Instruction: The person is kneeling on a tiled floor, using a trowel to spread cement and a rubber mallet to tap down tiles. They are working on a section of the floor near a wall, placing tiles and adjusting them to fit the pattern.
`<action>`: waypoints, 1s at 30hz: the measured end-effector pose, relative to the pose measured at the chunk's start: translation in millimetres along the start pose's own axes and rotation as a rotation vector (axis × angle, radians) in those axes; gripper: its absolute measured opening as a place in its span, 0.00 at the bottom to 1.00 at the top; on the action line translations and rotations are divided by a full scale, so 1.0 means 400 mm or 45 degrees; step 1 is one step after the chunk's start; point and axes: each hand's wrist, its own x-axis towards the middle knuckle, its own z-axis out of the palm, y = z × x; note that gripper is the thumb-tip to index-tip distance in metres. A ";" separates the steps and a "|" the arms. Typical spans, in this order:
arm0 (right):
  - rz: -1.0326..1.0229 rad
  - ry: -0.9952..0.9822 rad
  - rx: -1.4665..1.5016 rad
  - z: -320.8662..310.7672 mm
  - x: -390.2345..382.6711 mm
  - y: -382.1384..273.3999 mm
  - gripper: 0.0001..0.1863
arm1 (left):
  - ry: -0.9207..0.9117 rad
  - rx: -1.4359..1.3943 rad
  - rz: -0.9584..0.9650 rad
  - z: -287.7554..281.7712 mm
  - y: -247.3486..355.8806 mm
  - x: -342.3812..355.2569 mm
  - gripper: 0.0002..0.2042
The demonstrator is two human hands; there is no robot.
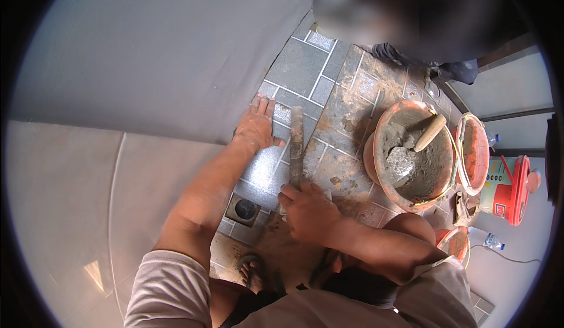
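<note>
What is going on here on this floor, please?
A person rests the spread left hand on the grey floor tiles near the wall. The right hand has its grip on the near end of a long, narrow bar, which extends over the tiles. To the right stands a bucket of grey, wet-looking mix, with a wooden-handled tool left in it.

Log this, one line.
left hand: spread on grey floor tiles | right hand: holding long brown bar | nearby: round orange bucket, grey mortar, wooden-handled trowel inside

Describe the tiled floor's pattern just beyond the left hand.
Grey rectangular tiles of mixed sizes, divided by white lines; best seen in the head view.
</note>
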 end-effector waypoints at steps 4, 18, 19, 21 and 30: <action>0.042 0.191 -0.144 0.011 0.016 0.025 0.23 | 0.046 -0.091 0.022 -0.002 -0.009 -0.005 0.67; 0.197 0.643 -0.172 -0.305 0.325 0.315 0.22 | 0.001 -0.174 0.020 0.019 0.020 0.032 0.67; 0.174 0.675 -0.189 -0.308 0.356 0.331 0.24 | -0.005 -0.178 0.015 0.015 0.015 0.029 0.67; 0.163 0.698 -0.198 -0.305 0.408 0.369 0.25 | -0.023 -0.201 0.016 0.011 0.011 0.032 0.67; 0.214 0.608 -0.175 -0.321 0.528 0.463 0.23 | -0.027 -0.209 0.016 0.015 0.013 0.035 0.66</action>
